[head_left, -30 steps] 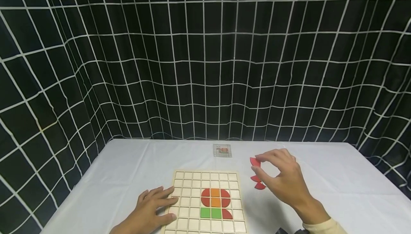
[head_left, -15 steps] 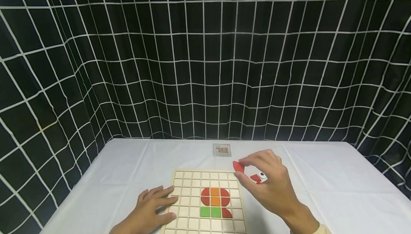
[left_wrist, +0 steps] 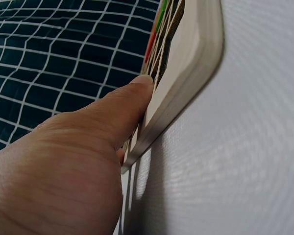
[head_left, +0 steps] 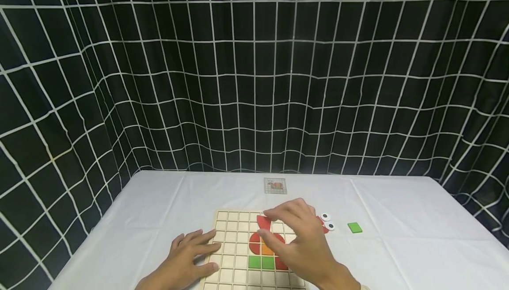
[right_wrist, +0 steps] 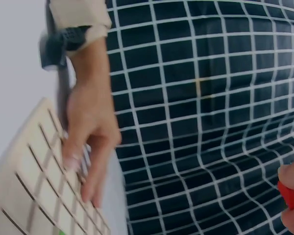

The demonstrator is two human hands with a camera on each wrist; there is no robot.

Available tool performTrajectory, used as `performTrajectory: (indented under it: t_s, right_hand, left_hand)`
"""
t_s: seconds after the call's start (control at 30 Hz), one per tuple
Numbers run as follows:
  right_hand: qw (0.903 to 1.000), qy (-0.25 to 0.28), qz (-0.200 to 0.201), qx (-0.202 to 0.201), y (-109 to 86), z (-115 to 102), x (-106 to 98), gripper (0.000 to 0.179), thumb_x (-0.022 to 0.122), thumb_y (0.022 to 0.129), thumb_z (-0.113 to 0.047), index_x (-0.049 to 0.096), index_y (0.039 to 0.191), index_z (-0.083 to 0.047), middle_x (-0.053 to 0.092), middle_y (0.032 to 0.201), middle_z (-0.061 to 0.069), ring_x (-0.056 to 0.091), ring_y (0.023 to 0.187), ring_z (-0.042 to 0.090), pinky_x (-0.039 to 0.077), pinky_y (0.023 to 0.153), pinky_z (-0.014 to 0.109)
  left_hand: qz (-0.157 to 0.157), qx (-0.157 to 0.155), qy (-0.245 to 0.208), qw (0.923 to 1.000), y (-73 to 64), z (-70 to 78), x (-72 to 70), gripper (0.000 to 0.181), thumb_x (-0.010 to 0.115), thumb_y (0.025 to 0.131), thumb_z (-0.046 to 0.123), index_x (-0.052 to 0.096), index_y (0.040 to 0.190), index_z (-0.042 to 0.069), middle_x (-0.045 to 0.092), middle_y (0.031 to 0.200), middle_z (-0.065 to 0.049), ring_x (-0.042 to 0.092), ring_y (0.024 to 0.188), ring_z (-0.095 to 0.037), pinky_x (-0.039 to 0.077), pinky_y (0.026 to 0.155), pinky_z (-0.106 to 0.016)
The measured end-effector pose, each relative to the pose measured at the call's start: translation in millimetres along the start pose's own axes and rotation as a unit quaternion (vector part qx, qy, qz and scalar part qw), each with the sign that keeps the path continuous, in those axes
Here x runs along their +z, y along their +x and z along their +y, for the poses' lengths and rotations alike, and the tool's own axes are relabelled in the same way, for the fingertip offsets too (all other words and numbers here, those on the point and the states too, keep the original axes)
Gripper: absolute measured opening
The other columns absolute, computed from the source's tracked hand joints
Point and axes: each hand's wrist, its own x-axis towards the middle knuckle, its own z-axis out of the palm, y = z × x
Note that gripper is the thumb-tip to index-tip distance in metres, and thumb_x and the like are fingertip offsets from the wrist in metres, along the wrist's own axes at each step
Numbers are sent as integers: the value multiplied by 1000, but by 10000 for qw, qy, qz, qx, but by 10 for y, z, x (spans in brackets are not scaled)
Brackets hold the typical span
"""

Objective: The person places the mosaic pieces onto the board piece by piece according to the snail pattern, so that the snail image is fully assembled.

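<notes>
The table [head_left: 151, 219] is under it all. The board [head_left: 228, 276] has grid lines on it, and its sides run away from the person; its near end is cut off. The right hand [head_left: 304, 241] is over the board and has a red wedge in its grip, pinched by finger and thumb. The left hand [head_left: 184, 254] rests straight fingers on the board's left edge, clasping nothing. A picture card [head_left: 275, 186] lies past the board's far edge. The red wedge is over the board's far rows, round side facing left and near; its longest way seems to slant from far left to near right. Red round bits [head_left: 254, 243], orange bits [head_left: 268, 249] and green squares [head_left: 254, 262] sit in the board. Right of the board lie loose red bits [head_left: 325, 230], a spare green square [head_left: 355, 227] and two eyes [head_left: 325, 217], so the work looks only part done.
</notes>
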Motion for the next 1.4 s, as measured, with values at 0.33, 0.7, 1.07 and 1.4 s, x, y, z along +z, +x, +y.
performTrajectory:
  t_s: [0.33, 0.7, 1.07, 1.4]
  right_hand:
    - [9993, 26, -249, 293, -167, 28, 363, 18, 81, 76, -18, 71, 91, -16, 62, 90, -12, 51, 89, 11, 35, 76, 34]
    - [9918, -371, -1007, 688, -483, 198, 678, 19, 83, 74, -18, 71, 88, -16, 57, 84, -15, 44, 84, 5, 35, 77, 38]
    - [9621, -798, -2203, 1397, -625, 243, 734, 18, 77, 82, -30, 72, 94, -18, 52, 88, -16, 41, 86, 7, 34, 78, 39]
    - [9503, -1076, -2539, 1443, -705, 284, 781, 20, 76, 81, -33, 72, 93, -18, 53, 90, -13, 43, 89, 12, 35, 80, 44]
  left_hand:
    - [-9, 25, 19, 10000, -9, 2, -6, 53, 61, 89, 54, 65, 126, 17, 44, 147, -6, 28, 136, -41, 4, 101, -66]
    - [-60, -60, 95, 9999, 2, 31, -37, 56, 61, 87, 57, 65, 128, 18, 41, 148, -5, 26, 137, -40, 2, 102, -65]
    - [-79, -132, 166, 9997, 11, 53, -51, 58, 61, 86, 58, 64, 128, 19, 41, 149, -4, 27, 137, -39, 3, 102, -66]
    - [-109, -167, 125, 9997, -1, 24, -26, 57, 61, 87, 57, 64, 128, 18, 41, 149, -4, 26, 137, -38, 2, 102, -65]
